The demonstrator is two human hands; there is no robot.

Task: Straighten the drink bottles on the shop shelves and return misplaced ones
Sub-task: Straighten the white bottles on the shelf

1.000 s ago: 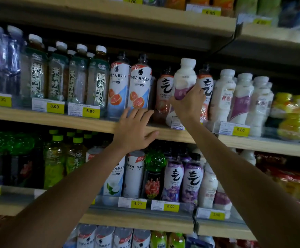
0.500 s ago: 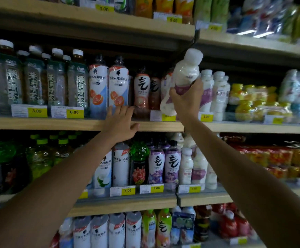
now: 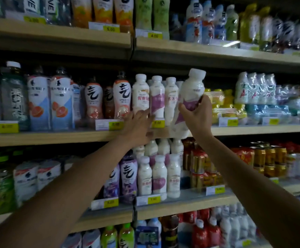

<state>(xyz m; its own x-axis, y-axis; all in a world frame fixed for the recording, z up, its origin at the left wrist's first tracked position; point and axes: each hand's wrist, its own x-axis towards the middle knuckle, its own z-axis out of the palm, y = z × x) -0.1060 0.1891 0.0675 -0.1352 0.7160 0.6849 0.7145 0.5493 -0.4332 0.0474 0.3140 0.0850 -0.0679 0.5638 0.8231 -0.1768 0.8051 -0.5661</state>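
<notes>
Shelf edge [image 3: 56, 137], bottle [image 3: 192, 88] inside right fingers [image 3: 204, 103]

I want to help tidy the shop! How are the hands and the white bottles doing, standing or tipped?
right hand: grips the held white bottle.
held white bottle: tilted, cap leaning right, in front of the shelf.
left hand: open, fingers straight, at the foot of the row.
row of white bottles: upright on the shelf.
</notes>
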